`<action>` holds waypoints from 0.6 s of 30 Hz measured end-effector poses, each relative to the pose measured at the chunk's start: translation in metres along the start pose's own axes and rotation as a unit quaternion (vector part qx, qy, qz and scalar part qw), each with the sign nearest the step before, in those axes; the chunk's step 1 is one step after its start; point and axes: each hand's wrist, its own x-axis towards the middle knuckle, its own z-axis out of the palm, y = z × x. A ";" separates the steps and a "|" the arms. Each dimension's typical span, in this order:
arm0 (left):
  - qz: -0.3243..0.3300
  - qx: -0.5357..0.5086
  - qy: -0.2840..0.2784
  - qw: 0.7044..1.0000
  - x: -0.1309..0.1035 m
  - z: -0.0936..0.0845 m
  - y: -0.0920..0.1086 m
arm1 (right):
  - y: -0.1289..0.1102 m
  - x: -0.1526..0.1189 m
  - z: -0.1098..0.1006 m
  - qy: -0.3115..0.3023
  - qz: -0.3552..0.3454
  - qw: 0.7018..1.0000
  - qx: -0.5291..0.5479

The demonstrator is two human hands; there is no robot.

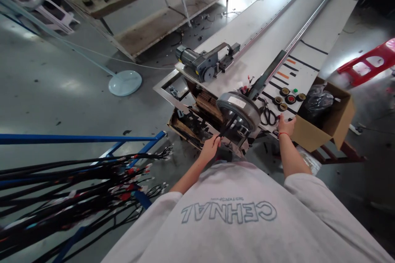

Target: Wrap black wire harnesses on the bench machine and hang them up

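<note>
Bench point(262, 28), black strip point(227, 126) part-hidden by left fingers point(215, 141)

"How did the round ring point(251, 111) look?"
"Like smooth metal with a dull sheen, and its label point(237, 102) looked like paper."
"And the long tabletop point(262, 55)?"
"It was smooth and glossy, with a shiny metal rail point(314, 18)."
"Was the carton point(311, 133) cardboard?"
"Yes, matt, while the bag point(319, 98) inside was shiny plastic film."
"The stool point(367, 65) looked like glossy plastic; the shirt point(230, 189) was matt cloth."
</note>
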 end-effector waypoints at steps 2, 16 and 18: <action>-0.023 -0.030 0.003 0.999 0.000 0.003 0.001 | 0.001 0.000 0.001 0.002 -0.005 1.000 0.008; -0.097 -0.146 0.003 0.985 -0.001 0.012 -0.003 | 0.002 0.000 -0.002 0.004 -0.016 1.000 0.016; -0.141 -0.173 0.029 0.974 -0.006 0.014 -0.016 | 0.003 0.001 0.000 0.004 -0.014 1.000 0.013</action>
